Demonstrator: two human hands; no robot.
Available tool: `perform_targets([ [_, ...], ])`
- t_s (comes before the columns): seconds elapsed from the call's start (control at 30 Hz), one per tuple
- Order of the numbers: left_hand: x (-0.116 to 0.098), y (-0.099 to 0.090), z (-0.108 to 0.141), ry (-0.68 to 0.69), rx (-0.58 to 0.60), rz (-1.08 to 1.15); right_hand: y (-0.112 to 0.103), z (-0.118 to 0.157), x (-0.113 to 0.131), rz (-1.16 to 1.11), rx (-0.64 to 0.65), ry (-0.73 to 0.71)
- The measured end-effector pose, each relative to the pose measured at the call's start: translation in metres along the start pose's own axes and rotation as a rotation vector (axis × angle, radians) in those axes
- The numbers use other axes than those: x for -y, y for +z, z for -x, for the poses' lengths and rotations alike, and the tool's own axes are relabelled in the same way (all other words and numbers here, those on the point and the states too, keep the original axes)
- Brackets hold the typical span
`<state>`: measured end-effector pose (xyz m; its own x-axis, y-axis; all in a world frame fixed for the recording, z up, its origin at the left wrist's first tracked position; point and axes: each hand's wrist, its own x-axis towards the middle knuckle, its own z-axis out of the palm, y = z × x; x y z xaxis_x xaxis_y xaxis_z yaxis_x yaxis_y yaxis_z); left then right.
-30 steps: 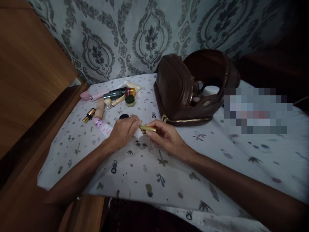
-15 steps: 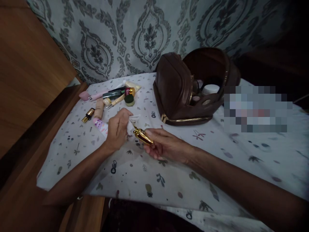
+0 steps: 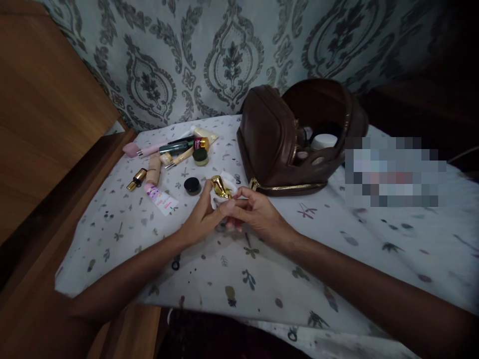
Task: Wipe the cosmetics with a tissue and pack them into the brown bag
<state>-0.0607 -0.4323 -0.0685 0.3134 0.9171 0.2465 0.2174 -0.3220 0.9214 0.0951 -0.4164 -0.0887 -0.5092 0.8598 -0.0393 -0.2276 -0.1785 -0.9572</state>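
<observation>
A shiny gold lipstick tube (image 3: 220, 187) lies in a crumpled white wipe (image 3: 231, 182) between my two hands, above the table. My left hand (image 3: 204, 215) is closed around the wipe from the left, its thumb across the near side. From the right, my right hand (image 3: 258, 212) pinches the lower end of the tube and the wipe's edge; its fingertips are partly hidden. Just left of the hands, a round black-lidded jar (image 3: 192, 186) stands on the patterned cloth. A white and pink tube (image 3: 161, 199) with a purple print lies further left.
An open brown cosmetic bag (image 3: 269, 144) stands at the back right, a white-lidded jar (image 3: 325, 141) inside. At the back left lie a beige bottle (image 3: 153, 170), a small gold-and-black bottle (image 3: 136, 179), a green jar (image 3: 201, 157), brushes and tubes. A wooden panel (image 3: 56, 85) borders the left.
My left hand has moved right and toward me, and the gold tube now rests in the wipe, tilted more upright. The black-lidded jar has come into view.
</observation>
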Motion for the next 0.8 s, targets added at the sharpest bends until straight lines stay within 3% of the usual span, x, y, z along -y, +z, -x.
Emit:
perform_targets([
  [0.23,0.006,-0.008,-0.004,-0.01,-0.075,-0.048,0.002,0.005,0.008,0.217,0.03,-0.05],
  [0.37,0.004,-0.013,-0.004,0.036,-0.081,-0.126,0.0,0.009,0.016,0.475,-0.137,-0.181],
  [0.47,0.0,-0.015,-0.005,0.086,0.041,-0.215,-0.002,0.013,0.022,0.549,-0.256,-0.328],
  [0.63,-0.009,-0.016,-0.004,0.12,0.201,-0.277,-0.002,0.017,0.037,0.643,-0.103,-0.507],
  [0.8,-0.015,-0.01,0.0,0.136,0.157,-0.262,-0.009,0.028,0.059,0.717,0.004,-0.48],
])
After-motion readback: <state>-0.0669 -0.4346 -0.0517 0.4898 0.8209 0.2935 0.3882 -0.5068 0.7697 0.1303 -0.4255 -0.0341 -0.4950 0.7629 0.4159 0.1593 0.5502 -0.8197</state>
